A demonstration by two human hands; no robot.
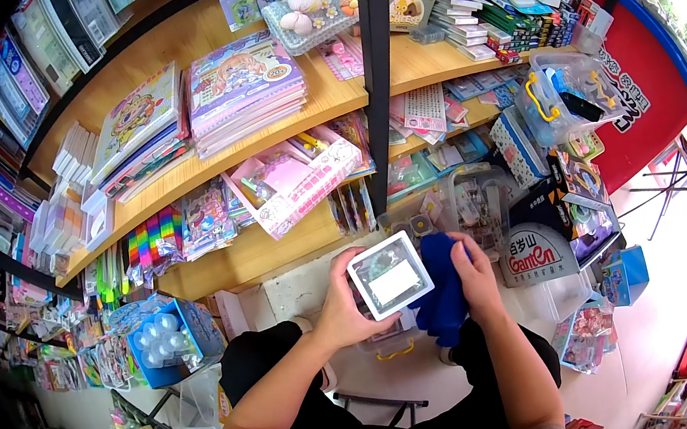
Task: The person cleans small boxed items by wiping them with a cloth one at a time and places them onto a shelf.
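My left hand [339, 307] is wrapped round a small square box [386, 255] with a white rim and a clear top, tilted up toward me. Through the top show dark contents and a white label-like rectangle. A crumpled blue cloth [442, 301] hangs from my right hand [477, 277], its fingers closed on it. The cloth's upper part touches or overlaps the right side of the box; I cannot tell which. Both hands are above my lap, in front of the shelves.
Stacked books [247, 89] fill the wooden shelf [329, 96] ahead, split by a black post [379, 81]. A pink box [304, 176] sits below. To the right are a clear bin [570, 101] and a Ganten carton [537, 255]. A blue box [175, 342] stands left.
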